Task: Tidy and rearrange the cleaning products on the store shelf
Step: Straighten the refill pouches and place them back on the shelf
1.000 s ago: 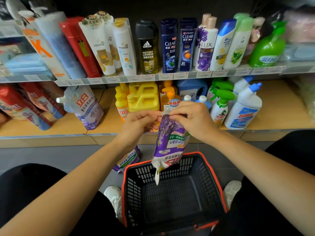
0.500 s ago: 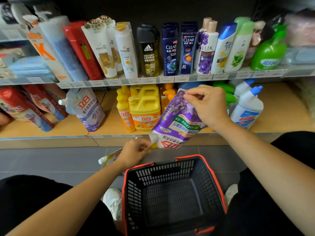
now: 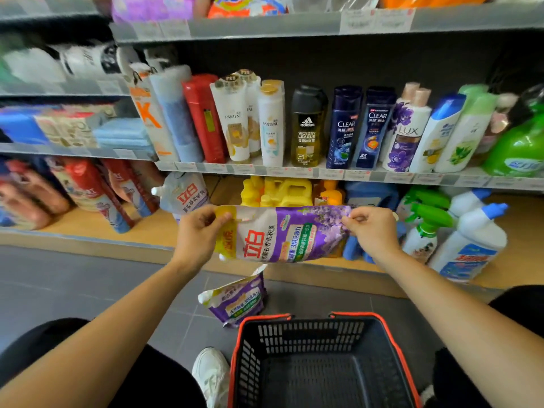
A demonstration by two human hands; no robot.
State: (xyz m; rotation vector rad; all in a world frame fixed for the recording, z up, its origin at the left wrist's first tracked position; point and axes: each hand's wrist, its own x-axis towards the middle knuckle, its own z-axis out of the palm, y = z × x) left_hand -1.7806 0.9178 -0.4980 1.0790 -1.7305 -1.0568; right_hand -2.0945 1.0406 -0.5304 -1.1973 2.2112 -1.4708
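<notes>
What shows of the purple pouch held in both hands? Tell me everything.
The purple pouch is a soft, glossy plastic refill bag, printed with lavender, a white panel with red characters and a yellow end. It hangs sideways in the air before the lower shelf. The left hand grips its yellow end; the right hand pinches the lavender end.

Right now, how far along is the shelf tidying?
Done: the basket looks empty, and one pale pouch stands on the bottom shelf. In hand: the left hand and right hand grip a purple pouch sideways before that shelf. Left: shelving it, plus the second purple pouch on the floor by the basket.
</notes>
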